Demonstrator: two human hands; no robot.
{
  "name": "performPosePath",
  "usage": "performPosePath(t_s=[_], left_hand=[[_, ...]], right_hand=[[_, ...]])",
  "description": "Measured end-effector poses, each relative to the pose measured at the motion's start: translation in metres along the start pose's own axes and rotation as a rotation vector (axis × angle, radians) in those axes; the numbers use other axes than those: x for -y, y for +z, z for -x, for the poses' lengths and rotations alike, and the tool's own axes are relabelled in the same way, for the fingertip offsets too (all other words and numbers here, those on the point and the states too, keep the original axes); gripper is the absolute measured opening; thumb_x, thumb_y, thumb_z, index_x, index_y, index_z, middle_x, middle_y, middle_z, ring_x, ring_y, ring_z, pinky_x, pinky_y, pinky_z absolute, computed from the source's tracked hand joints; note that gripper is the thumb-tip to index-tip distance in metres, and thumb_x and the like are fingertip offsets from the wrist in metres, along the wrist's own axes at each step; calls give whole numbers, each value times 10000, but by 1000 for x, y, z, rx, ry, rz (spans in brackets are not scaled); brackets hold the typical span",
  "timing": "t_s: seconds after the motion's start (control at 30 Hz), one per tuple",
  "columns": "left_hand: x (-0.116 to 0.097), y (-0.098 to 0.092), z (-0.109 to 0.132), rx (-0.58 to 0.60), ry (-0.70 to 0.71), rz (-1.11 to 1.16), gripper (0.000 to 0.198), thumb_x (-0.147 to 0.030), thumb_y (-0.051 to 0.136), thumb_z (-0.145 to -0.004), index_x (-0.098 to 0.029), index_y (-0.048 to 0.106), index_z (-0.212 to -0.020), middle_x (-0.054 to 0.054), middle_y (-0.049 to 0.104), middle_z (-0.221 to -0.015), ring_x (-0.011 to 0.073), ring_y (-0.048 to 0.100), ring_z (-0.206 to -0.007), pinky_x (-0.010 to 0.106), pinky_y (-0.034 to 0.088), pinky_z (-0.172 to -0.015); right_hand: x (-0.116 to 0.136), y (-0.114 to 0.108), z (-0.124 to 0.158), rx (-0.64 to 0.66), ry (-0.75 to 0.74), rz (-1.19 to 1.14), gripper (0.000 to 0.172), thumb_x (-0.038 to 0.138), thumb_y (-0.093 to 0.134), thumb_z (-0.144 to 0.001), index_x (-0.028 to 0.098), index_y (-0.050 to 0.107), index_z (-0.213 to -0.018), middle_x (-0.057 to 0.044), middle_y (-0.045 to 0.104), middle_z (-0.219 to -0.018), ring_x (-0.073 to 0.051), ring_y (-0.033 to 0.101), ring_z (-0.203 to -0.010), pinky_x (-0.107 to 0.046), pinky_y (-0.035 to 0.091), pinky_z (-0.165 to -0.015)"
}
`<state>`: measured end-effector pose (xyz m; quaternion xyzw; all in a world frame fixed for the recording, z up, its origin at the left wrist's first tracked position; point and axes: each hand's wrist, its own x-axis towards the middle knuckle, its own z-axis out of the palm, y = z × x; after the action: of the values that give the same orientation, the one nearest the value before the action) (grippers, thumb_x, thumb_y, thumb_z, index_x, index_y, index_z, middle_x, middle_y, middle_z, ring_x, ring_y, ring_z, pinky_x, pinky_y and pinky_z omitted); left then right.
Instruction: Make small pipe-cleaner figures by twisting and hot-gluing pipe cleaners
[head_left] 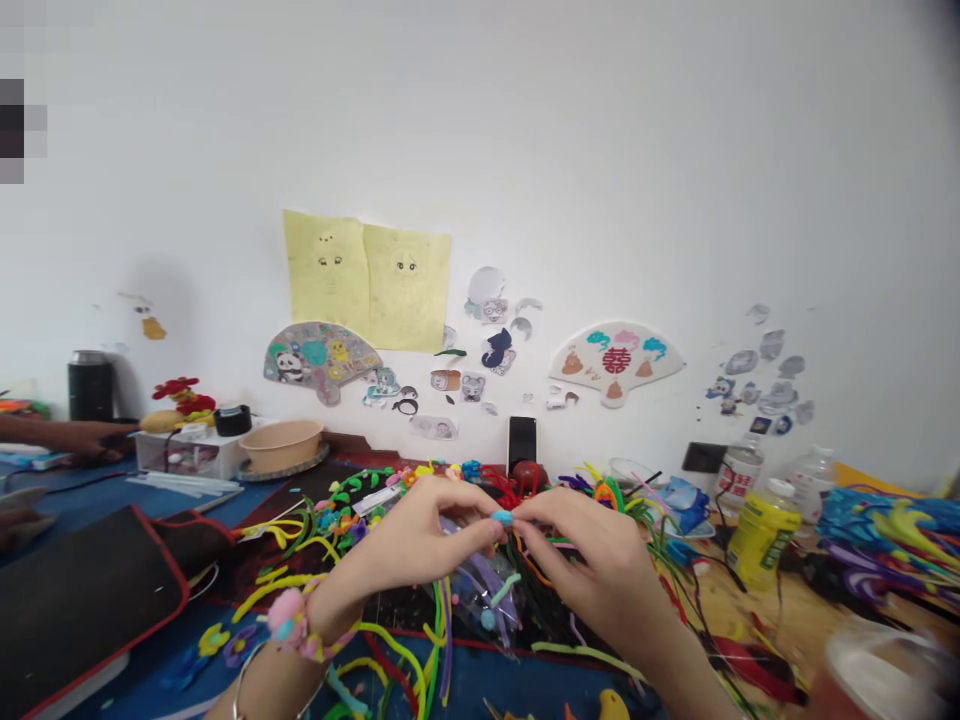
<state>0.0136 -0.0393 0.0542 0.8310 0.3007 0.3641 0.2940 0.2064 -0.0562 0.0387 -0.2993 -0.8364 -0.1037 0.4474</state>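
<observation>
My left hand (pixel 409 545) and my right hand (pixel 592 555) meet at chest height over the table, fingertips pinched together on a small light-blue pipe-cleaner piece (pixel 502 518). A pale green and blue stem (pixel 501 592) hangs down below the pinch. A pink fuzzy bracelet (pixel 296 622) is on my left wrist. Under the hands lies a heap of loose pipe cleaners (pixel 360 575) in yellow, green, purple and orange.
A beige bowl (pixel 282 445) and a clear box (pixel 187 452) stand at the back left. Another person's arm (pixel 60 438) rests at the far left. Bottles, one yellow (pixel 759 535), stand at the right beside blue fuzzy pieces (pixel 885 535). Paper fans hang on the wall (pixel 615 362).
</observation>
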Motion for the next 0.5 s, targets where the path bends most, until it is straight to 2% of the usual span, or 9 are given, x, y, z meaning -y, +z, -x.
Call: performPosePath(t_s=[0.07, 0.13, 0.27, 0.4, 0.5], left_hand=[[0, -2, 0, 20, 20, -22, 248, -273, 518, -848, -132, 703, -762, 64, 720, -726, 169, 645, -688, 254, 492, -683], [0, -1, -1, -11, 47, -53, 255, -247, 513, -849, -140, 709, -725, 53, 721, -716, 164, 643, -687, 250, 486, -695], [1, 12, -2, -222, 107, -185, 226, -210, 529, -840, -165, 718, -724, 35, 731, -727, 162, 645, -678, 244, 473, -682], [9, 29, -2, -461, 230, -404, 191, -192, 524, -835, -181, 714, -821, 65, 736, -800, 195, 662, -730, 279, 474, -702], [16, 34, -4, -493, 261, -423, 190, -184, 513, -841, -190, 701, -869, 69, 733, -833, 199, 664, -761, 288, 479, -726]], right_hand=[[0, -1, 0, 6, -22, 3, 155, 184, 477, -899, 185, 629, -865, -45, 672, -788, -160, 621, -739, -281, 483, -683], [0, 0, 1, 7, -32, 11, 139, 178, 488, -893, 182, 625, -870, -43, 670, -783, -161, 619, -734, -281, 482, -682], [2, 5, 1, -46, 17, 28, 114, 163, 502, -879, 178, 611, -846, -40, 651, -748, -157, 608, -681, -274, 476, -658], [3, 11, 0, -121, 103, 11, 122, 161, 487, -874, 182, 581, -800, -31, 630, -726, -136, 595, -621, -245, 464, -604], [2, 11, -1, -111, 162, -25, 120, 180, 478, -876, 193, 568, -797, -19, 622, -726, -125, 587, -604, -226, 455, -579]])
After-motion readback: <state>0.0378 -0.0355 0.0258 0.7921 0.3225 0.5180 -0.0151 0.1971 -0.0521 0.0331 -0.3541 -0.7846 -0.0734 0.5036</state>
